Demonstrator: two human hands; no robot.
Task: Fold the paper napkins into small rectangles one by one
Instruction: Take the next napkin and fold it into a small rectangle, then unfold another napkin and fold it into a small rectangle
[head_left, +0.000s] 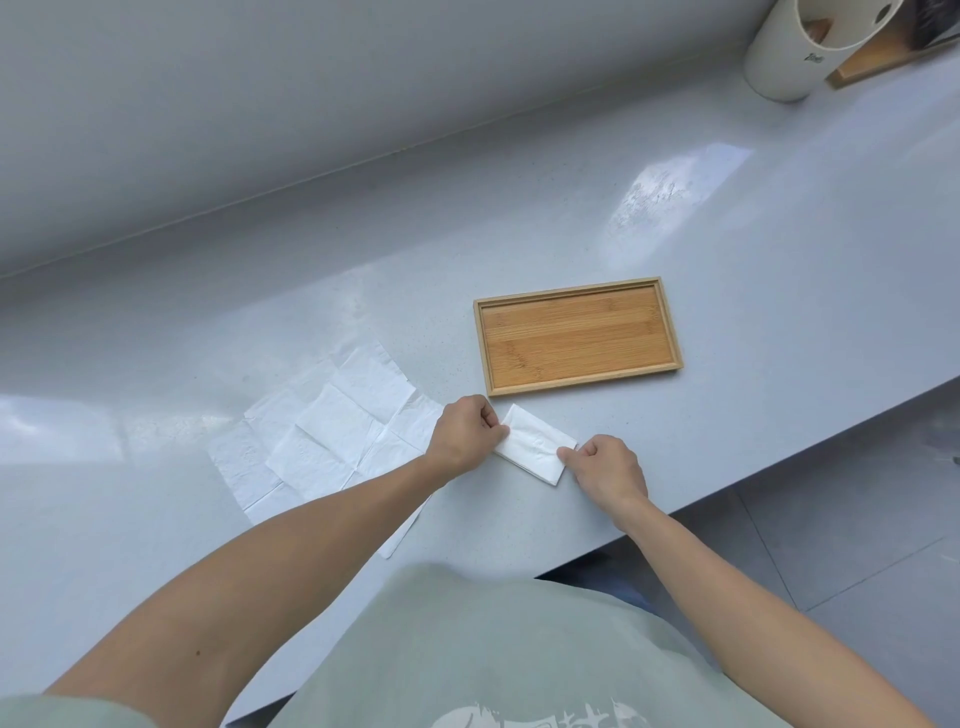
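Note:
A white paper napkin (535, 444), folded into a small rectangle, lies on the grey counter just in front of the wooden tray. My left hand (465, 434) pinches its left end with curled fingers. My right hand (605, 467) pinches its right end the same way. Several unfolded white napkins (322, 436) lie spread and overlapping on the counter to the left, partly under my left forearm.
An empty bamboo tray (576, 336) sits just beyond the folded napkin. A white cylindrical container (789, 57) and a wooden board (883, 60) stand at the far right corner. The counter's front edge (737, 499) runs diagonally at the right, with floor tiles below.

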